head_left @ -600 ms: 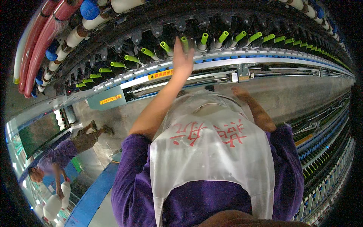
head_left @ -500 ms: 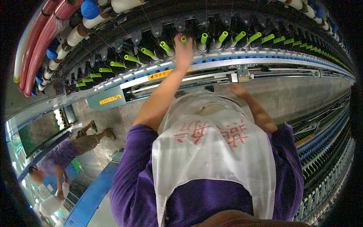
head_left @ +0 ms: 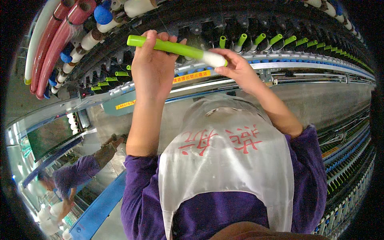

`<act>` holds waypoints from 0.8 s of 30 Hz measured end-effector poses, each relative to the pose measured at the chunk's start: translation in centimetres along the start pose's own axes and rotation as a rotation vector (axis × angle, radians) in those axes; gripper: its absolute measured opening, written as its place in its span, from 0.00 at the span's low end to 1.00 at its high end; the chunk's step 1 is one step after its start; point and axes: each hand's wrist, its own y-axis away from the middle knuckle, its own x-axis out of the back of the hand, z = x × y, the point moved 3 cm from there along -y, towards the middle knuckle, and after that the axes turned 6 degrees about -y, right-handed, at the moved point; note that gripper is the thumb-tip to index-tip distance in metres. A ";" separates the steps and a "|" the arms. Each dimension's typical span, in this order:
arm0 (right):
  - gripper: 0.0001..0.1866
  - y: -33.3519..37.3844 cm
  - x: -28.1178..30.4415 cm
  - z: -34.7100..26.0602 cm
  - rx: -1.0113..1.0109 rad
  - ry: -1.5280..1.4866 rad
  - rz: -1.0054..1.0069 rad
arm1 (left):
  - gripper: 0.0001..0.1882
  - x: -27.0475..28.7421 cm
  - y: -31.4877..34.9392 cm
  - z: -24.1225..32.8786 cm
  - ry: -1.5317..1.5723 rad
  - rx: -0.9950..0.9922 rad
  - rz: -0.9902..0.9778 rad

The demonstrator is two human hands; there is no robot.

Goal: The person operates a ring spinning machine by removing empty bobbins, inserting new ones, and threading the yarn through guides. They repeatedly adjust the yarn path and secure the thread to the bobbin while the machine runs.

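Observation:
Held slantwise in front of the spinning frame is a long green bobbin tube, with white yarn wound round its lower right end. My left hand wraps its fingers round the tube's bare upper part. At the yarn-covered end, the fingers and thumb of my right hand close on the bobbin. Behind my hands runs a row of green bobbins standing on spindles, and my left hand hides some of them.
A metal rail runs along the machine below the spindles. Pink and white rolls hang at upper left. At lower left another person bends near white yarn packages, beside a blue panel. A second machine stands at right.
A green bobbin is now off the row and held in both hands. My left hand has drawn back from the spindles; my right hand has risen from the rail to the bobbin's yarn end.

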 end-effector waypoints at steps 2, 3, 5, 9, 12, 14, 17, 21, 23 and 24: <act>0.22 -0.1 -0.8 -0.4 -0.147 -0.199 0.034 | 0.10 0.7 1.0 -0.3 -0.063 0.007 0.008; 0.22 -0.1 -1.2 -0.4 -0.206 -0.293 0.045 | 0.12 1.1 1.7 -0.7 -0.149 0.014 0.010; 0.20 0.0 -1.6 -0.6 -0.213 -0.336 -0.031 | 0.19 1.8 2.8 -1.8 -0.276 0.098 0.003; 0.24 -0.1 -2.0 -0.4 -0.238 -0.344 -0.072 | 0.19 3.0 3.9 -3.2 -0.247 0.135 -0.016; 0.23 -0.5 -2.6 -0.7 -0.230 -0.344 -0.046 | 0.18 3.6 4.1 -3.0 -0.235 0.116 -0.024; 0.23 -0.6 -3.1 -0.9 -0.231 -0.332 0.015 | 0.17 3.8 4.1 -2.8 -0.241 0.089 -0.061; 0.22 -0.5 -3.6 -1.4 -0.120 -0.367 0.082 | 0.13 4.1 4.1 -2.7 -0.271 0.126 -0.016; 0.22 -0.2 -3.3 -1.5 -0.150 -0.307 0.102 | 0.13 3.9 4.1 -2.5 -0.247 0.095 -0.047; 0.23 0.0 -3.0 -1.2 -0.256 -0.294 0.065 | 0.14 3.5 4.1 -2.4 -0.174 0.065 -0.100; 0.23 0.1 -2.9 -1.2 -0.259 -0.332 0.033 | 0.15 3.4 4.2 -2.4 -0.181 0.062 -0.114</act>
